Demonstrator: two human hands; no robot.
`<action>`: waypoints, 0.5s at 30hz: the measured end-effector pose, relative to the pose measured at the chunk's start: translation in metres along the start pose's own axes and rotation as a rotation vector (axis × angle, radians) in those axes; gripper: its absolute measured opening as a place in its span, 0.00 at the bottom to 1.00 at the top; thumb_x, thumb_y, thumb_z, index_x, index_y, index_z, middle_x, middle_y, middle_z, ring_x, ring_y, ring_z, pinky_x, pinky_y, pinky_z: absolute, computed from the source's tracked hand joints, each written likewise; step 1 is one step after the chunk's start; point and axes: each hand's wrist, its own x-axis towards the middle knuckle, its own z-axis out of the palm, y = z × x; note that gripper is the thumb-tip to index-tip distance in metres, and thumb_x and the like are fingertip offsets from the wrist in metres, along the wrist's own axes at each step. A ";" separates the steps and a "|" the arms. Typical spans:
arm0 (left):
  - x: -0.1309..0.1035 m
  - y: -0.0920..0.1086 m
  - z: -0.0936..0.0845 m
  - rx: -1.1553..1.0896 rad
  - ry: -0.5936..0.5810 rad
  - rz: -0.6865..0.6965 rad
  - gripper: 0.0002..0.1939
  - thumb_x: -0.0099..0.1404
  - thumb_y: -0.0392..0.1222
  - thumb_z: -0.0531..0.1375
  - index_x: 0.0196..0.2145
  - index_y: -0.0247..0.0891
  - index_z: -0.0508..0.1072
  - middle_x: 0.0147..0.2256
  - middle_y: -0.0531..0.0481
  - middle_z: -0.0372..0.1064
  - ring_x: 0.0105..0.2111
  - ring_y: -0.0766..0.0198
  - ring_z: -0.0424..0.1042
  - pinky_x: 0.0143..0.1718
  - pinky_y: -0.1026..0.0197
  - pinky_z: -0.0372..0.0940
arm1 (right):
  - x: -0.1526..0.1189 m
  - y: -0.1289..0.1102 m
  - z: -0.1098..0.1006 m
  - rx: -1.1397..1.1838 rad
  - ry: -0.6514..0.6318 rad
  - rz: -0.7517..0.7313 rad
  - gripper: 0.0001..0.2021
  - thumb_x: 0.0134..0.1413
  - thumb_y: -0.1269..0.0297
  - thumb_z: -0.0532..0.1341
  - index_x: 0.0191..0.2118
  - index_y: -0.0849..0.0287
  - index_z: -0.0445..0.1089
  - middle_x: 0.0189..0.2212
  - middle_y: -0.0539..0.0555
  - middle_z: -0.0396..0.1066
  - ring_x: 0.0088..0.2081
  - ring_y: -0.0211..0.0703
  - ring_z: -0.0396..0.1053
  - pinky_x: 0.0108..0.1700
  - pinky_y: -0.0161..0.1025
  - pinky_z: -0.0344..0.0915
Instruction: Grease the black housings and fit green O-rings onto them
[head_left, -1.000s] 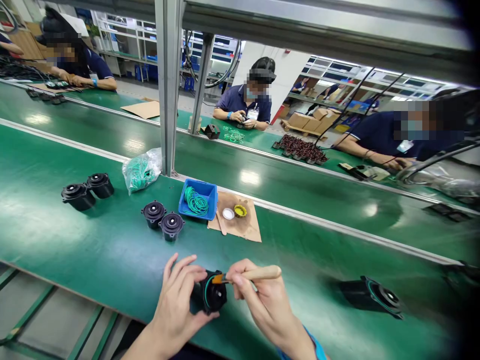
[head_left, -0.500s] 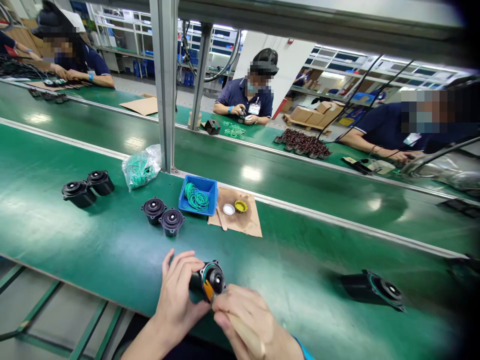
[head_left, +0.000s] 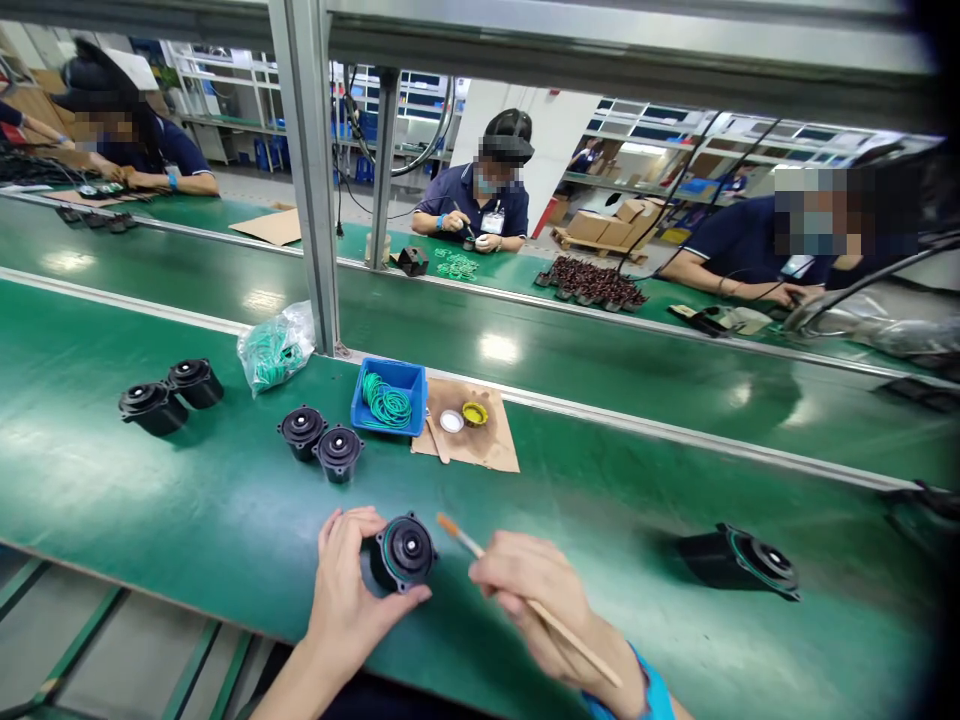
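My left hand [head_left: 352, 580] is wrapped round a black cylindrical housing [head_left: 405, 552], tilted so its round top with a green ring faces me. Just right of it, my right hand [head_left: 536, 590] grips a thin paintbrush [head_left: 574, 640] by its wooden handle. The orange bristles point at the housing but stand a little apart from it. Beyond my hands are two more black housings [head_left: 339, 453] side by side. Behind them sits a blue bin [head_left: 409, 372] of green rubber rings [head_left: 386, 400].
On a stained cardboard sheet [head_left: 499, 450] lie a white lid [head_left: 451, 421], a yellow cap [head_left: 475, 413] and a flat wooden stick [head_left: 436, 438]. Another housing [head_left: 712, 560] lies tilted at right, two more [head_left: 154, 408] at left. A metal post [head_left: 304, 180] rises beside a plastic bag [head_left: 277, 350]. Co-workers sit opposite.
The brush has come off the housing and moved right with my right hand. My left hand still holds the housing, its top now uncovered. The whole view has shifted slightly.
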 end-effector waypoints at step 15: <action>0.056 -0.042 -0.048 0.448 -0.038 0.401 0.28 0.61 0.50 0.59 0.57 0.40 0.64 0.56 0.34 0.66 0.55 0.35 0.65 0.58 0.27 0.42 | 0.004 0.001 0.014 -0.244 -0.244 0.481 0.22 0.41 0.62 0.71 0.38 0.56 0.57 0.35 0.50 0.68 0.38 0.45 0.66 0.46 0.44 0.59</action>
